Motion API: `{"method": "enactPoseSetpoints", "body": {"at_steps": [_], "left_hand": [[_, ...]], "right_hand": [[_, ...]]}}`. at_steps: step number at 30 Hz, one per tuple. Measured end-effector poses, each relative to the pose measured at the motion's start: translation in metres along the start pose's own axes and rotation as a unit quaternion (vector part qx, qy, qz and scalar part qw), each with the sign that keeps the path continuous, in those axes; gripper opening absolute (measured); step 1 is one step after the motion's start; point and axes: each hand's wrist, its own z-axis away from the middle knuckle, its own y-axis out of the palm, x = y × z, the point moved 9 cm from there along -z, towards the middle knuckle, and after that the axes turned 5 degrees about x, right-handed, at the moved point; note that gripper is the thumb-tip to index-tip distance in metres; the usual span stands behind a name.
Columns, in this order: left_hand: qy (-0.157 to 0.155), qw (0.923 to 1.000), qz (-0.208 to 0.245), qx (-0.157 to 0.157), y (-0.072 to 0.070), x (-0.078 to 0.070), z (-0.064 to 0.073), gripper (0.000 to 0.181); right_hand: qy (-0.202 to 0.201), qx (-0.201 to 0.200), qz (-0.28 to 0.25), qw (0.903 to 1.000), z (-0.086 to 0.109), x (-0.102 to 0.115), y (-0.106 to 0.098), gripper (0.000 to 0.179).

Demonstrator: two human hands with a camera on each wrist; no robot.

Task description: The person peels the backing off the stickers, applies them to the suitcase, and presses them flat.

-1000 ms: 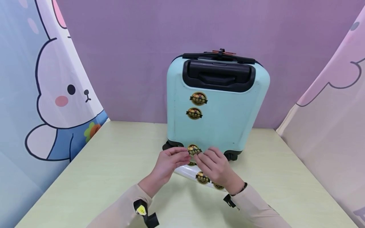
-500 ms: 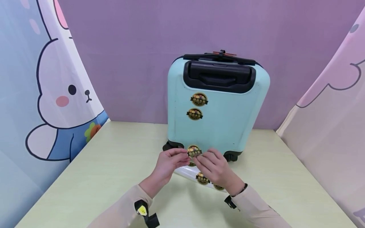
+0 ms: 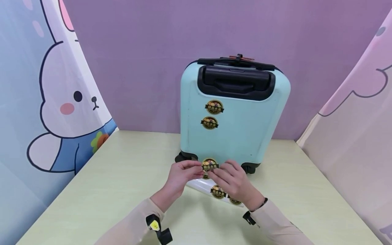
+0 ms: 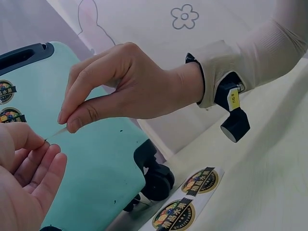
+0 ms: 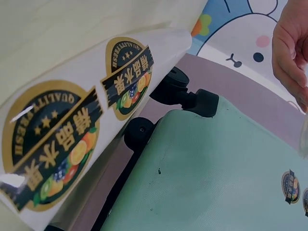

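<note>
Both hands meet in front of the lower part of a mint-green suitcase (image 3: pixel 235 132). Between them is a round black-and-gold fruit sticker (image 3: pixel 210 164), its printed face visible in the head view. My left hand (image 3: pixel 183 173) pinches its left edge, and my right hand (image 3: pixel 232 178) pinches its lower right edge. The left wrist view shows the sticker (image 4: pixel 57 132) nearly edge-on, thin and pale, between the fingertips of both hands. Below lies a white sticker sheet (image 3: pixel 199 184) bearing more of the same stickers, partly hidden by the right hand.
Two such stickers, an upper one (image 3: pixel 214 107) and a lower one (image 3: pixel 209 123), are on the suitcase's left half. The suitcase stands upright on black wheels (image 3: pixel 250 167) on a pale table (image 3: pixel 147 153). Behind is a purple backdrop (image 3: pixel 137 68), with printed curtains on both sides.
The held sticker has dropped slightly and its printed face has turned more toward the head camera. Both hands keep nearly the same place.
</note>
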Motion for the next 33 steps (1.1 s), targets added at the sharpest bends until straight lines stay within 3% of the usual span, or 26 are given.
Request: {"method": "enactPoseSetpoints", "body": {"at_steps": [11, 22, 27, 33], "left_hand": [[0.002, 0.9997, -0.003, -0.023, -0.008, 0.000, -0.003, 0.019], [0.007, 0.9999, 0.000, -0.014, -0.008, -0.001, -0.005, 0.019], [0.008, 0.9999, -0.003, -0.010, -0.007, -0.001, -0.006, 0.020], [0.012, 0.9999, -0.008, -0.004, -0.005, -0.004, -0.006, 0.021]], "right_hand": [[0.049, -0.031, -0.028, 0.9979, 0.003, -0.011, -0.007, 0.021], [0.160, -0.038, -0.067, 0.9841, 0.021, -0.032, -0.006, 0.022], [0.239, -0.012, -0.103, 0.9655, 0.029, -0.042, 0.002, 0.029], [0.346, 0.008, -0.174, 0.9218, 0.039, -0.054, 0.009, 0.044]]}}
